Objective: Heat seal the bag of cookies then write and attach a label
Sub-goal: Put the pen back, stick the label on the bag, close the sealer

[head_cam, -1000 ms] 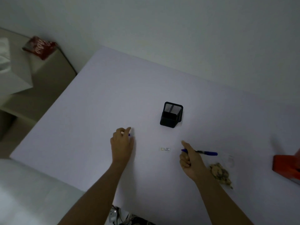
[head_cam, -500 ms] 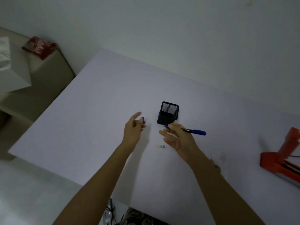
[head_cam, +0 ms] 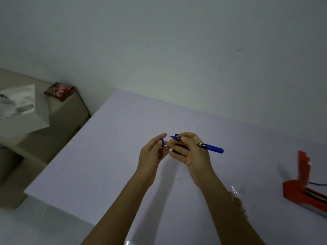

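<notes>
My right hand (head_cam: 190, 149) holds a blue pen (head_cam: 211, 148) above the white table (head_cam: 115, 138), its tip pointing left. My left hand (head_cam: 153, 150) pinches the blue pen cap (head_cam: 162, 143) a little to the left of the tip. The two are close but apart. A small white label (head_cam: 178, 180) lies flat on the table below my hands. The clear bag of cookies (head_cam: 238, 200) lies at the right, mostly hidden by my right forearm. The red heat sealer (head_cam: 303, 190) stands at the right edge with its lid raised.
A black mesh pen holder (head_cam: 177, 135) is almost wholly hidden behind my right hand. Left of the table stands a beige cabinet (head_cam: 58, 124) with a red packet (head_cam: 59, 90) and a white box (head_cam: 23, 110) on it. A wall rises behind the table.
Both hands have risen from the table and come together in front of the pen holder. The cap and the pen tip are now nearly touching. The camera has tilted upward.
</notes>
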`<state>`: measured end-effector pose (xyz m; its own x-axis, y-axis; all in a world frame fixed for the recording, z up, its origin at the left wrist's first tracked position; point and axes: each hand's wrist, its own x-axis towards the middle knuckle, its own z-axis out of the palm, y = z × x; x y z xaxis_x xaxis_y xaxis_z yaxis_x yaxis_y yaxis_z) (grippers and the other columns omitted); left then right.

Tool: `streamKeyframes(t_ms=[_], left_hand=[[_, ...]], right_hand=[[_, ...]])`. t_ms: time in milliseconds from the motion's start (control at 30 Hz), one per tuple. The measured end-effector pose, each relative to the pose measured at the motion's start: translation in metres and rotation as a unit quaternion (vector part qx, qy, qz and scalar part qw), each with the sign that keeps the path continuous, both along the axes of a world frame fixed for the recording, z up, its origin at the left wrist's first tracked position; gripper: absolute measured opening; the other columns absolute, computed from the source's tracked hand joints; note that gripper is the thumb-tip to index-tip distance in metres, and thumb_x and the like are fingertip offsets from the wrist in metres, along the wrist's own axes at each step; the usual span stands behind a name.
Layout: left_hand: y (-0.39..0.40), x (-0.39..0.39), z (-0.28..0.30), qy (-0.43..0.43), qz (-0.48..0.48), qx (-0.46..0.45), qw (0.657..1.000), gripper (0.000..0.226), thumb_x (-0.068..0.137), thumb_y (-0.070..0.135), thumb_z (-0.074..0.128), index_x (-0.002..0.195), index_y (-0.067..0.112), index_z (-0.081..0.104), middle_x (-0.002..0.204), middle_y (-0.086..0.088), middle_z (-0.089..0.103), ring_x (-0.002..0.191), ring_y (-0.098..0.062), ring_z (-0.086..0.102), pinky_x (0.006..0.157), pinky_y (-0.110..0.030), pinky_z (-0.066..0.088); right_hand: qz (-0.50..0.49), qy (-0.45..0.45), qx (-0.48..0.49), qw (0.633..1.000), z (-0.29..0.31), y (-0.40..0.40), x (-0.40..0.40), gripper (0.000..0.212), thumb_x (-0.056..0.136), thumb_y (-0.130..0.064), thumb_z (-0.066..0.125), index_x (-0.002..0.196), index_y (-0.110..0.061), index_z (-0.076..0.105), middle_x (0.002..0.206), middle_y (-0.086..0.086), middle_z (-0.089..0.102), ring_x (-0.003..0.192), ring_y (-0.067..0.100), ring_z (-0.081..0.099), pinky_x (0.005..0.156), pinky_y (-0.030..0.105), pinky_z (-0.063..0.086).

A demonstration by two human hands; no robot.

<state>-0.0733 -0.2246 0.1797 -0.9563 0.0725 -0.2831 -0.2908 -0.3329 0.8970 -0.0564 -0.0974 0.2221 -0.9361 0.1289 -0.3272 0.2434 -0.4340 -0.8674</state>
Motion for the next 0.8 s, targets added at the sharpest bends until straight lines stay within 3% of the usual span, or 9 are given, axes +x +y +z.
streamKeyframes(t_ms=[200,467,600,700,800], left_hand=[[-0.005,0.003,0.023,0.103,-0.019,-0.085,0.991,0.025,0.097,0.014,0.052,0.116,0.023,0.065,0.109,-0.002,0.069,0.093,-0.014,0.070,0.079,-0.017,0.055],[-0.016,0.003,0.037,0.140,-0.038,-0.116,0.983,0.019,0.092,0.012,0.058,0.106,0.017,0.071,0.102,0.003,0.074,0.096,-0.010,0.068,0.081,-0.019,0.054],[-0.021,0.003,0.041,0.146,-0.066,-0.119,0.980,0.019,0.091,0.012,0.061,0.105,0.014,0.073,0.100,0.001,0.075,0.097,-0.010,0.068,0.085,-0.018,0.054],[-0.021,0.001,0.047,0.142,-0.054,-0.108,0.983,0.017,0.087,0.010,0.065,0.100,0.016,0.074,0.093,0.001,0.076,0.086,-0.009,0.070,0.073,-0.013,0.053],[-0.016,-0.003,0.051,0.142,-0.033,-0.084,0.986,0.015,0.085,0.009,0.067,0.096,0.017,0.075,0.091,0.000,0.076,0.087,-0.013,0.071,0.075,-0.017,0.054]], right_hand=[[-0.006,-0.002,0.070,0.997,0.020,0.005,-0.003,0.008,0.092,-0.005,0.057,0.094,-0.006,0.065,0.093,0.019,0.074,0.089,0.026,0.073,0.075,0.042,0.060],[0.028,0.010,0.100,0.995,0.030,0.007,-0.001,0.008,0.091,-0.006,0.058,0.095,-0.003,0.065,0.089,0.021,0.073,0.088,0.027,0.073,0.076,0.043,0.060],[0.089,0.033,0.159,0.983,0.031,0.013,0.002,0.015,0.089,-0.014,0.065,0.099,-0.004,0.070,0.086,0.014,0.075,0.077,0.022,0.072,0.066,0.031,0.058],[0.052,0.061,0.187,0.979,0.026,0.013,0.001,0.011,0.087,-0.015,0.067,0.091,-0.007,0.073,0.071,0.003,0.072,0.060,0.013,0.060,0.060,0.024,0.052],[0.000,0.077,0.151,0.985,0.023,0.009,0.000,0.008,0.086,-0.013,0.068,0.086,-0.008,0.074,0.067,0.001,0.071,0.060,0.011,0.061,0.065,0.024,0.052]])
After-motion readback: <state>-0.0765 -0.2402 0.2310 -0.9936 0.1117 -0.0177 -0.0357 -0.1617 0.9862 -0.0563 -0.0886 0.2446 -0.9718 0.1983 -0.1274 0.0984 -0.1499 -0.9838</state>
